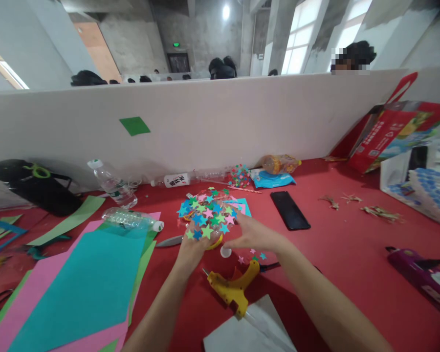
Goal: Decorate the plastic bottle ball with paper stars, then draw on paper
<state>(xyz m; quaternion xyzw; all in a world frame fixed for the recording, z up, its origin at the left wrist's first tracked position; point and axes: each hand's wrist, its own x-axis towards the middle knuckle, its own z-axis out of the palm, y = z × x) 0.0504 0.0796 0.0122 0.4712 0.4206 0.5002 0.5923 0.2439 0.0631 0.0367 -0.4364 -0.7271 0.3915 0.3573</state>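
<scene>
A rounded object covered in small coloured paper stars (208, 215) sits in the middle of the red table (352, 254). My left hand (191, 252) holds it from below, fingers curled under its near side. My right hand (251, 234) touches its right side, fingers stretched toward it. A yellow glue gun (233, 287) lies just in front of my hands, with a small white cap (225, 252) beside it. A few loose stars (252, 255) lie under my right wrist.
Teal, pink and green paper sheets (84, 288) cover the left. Clear plastic bottles (132, 220) lie around them, scissors (170, 240) next to them. A black phone (289, 210) lies at right, a purple tool (421, 274) at far right, a red box (385, 132) by the white partition (220, 122).
</scene>
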